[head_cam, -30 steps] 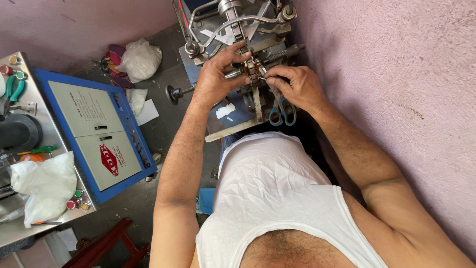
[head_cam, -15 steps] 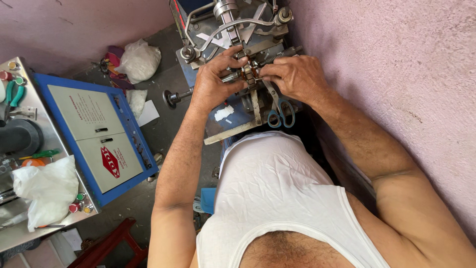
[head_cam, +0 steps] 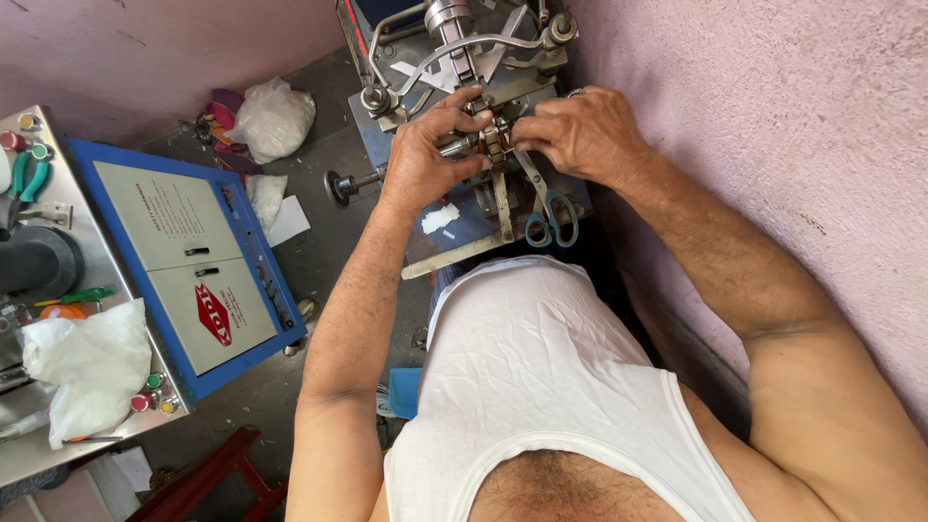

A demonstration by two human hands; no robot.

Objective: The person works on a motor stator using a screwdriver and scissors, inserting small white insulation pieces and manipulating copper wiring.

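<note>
In the head view, both hands worked at the front of a small metal bench machine (head_cam: 464, 58) set against a pink wall (head_cam: 773, 116). The left hand (head_cam: 425, 155) had its fingers curled and pressed together around a small metal part (head_cam: 493, 140) clamped at the machine's centre, the thumb lying over the top of it. The right hand (head_cam: 580, 130) came in from the other side, its fingertips drawn together and pinching the same part; whether it gripped a thread or wire there was too small to tell. Compared with a second before, the hands had closed in from both sides, and the head had moved nearer, so the machine sat larger and higher in view. By that, the work seemed to have settled into fine fitting at the part rather than reaching for tools. A pair of blue-handled scissors (head_cam: 551, 217) lay untouched on the machine's base plate (head_cam: 454, 256), just below the right hand. Well to the left stood a blue-framed cabinet (head_cam: 184, 261), with a white plastic bag (head_cam: 92, 362) resting on the bench beside it.
</note>
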